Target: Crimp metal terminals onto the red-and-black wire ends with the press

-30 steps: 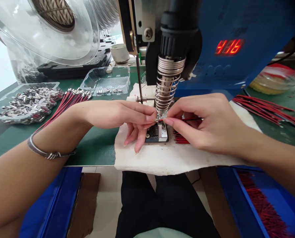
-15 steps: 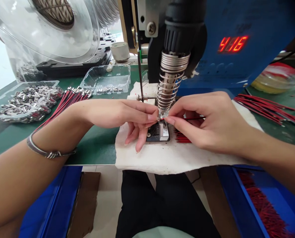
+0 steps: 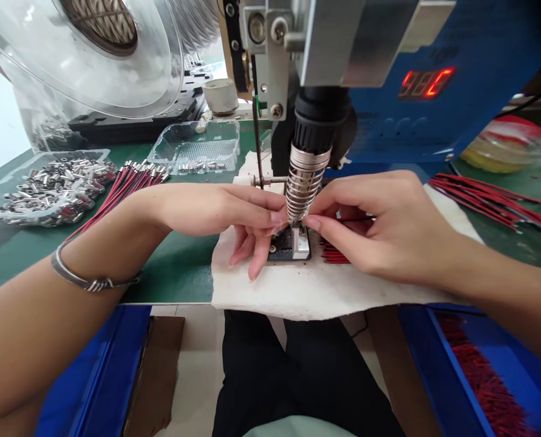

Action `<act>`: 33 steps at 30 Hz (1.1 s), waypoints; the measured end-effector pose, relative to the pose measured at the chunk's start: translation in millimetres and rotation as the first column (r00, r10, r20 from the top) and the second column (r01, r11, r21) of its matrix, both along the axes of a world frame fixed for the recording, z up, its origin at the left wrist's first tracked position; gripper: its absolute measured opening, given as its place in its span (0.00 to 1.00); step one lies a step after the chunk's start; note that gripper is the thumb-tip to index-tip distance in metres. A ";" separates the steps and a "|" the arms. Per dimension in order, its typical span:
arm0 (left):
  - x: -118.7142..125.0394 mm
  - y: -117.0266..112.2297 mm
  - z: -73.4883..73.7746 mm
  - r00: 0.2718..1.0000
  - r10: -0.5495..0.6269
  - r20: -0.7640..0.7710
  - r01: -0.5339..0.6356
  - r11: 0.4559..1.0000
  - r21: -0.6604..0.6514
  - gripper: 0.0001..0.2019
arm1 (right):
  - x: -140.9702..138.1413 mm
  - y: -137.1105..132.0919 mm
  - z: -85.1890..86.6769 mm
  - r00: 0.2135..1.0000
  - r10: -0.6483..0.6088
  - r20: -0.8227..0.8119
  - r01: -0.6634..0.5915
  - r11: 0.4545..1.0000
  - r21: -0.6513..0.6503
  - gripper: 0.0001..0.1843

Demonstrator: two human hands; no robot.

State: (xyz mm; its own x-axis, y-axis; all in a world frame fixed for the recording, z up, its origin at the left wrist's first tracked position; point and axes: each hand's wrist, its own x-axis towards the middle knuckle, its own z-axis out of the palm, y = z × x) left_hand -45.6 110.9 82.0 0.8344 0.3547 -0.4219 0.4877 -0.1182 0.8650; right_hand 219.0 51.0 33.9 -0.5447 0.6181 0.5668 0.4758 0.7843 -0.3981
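Note:
In the middle, the soldering iron (image 3: 305,179) with its coiled metal guard stands low over a small metal fixture (image 3: 300,243) on a black base. My right hand (image 3: 379,224), right of the iron's tip, pinches a thin red and black wire (image 3: 359,218) between thumb and forefinger. My left hand (image 3: 234,212) is closed at thumb and forefinger just left of the tip, other fingers hanging down. What it pinches is hidden by the iron. A wisp of smoke rises by my left fingertips. Red wires (image 3: 334,252) lie on the cloth under my right hand.
A white cloth (image 3: 270,297) lies beneath the fixture. Left are a tray of metal barrels (image 3: 56,188), finished-looking wires (image 3: 133,173) and a clear tray (image 3: 197,145). A blue machine (image 3: 388,133) stands behind. More wires (image 3: 489,197) lie right; a blue bin (image 3: 456,364) is below.
The soldering iron has come down between my fingertips, and its spring guard is compressed. Smoke has appeared. The red display digits have changed. Both hands have stayed almost still.

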 end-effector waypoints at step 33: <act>-0.2 -0.6 1.7 1.000 -0.007 -0.023 0.008 0.999 0.031 0.17 | 1.5 0.9 1.8 0.999 -0.022 0.043 0.022 1.000 -0.012 0.10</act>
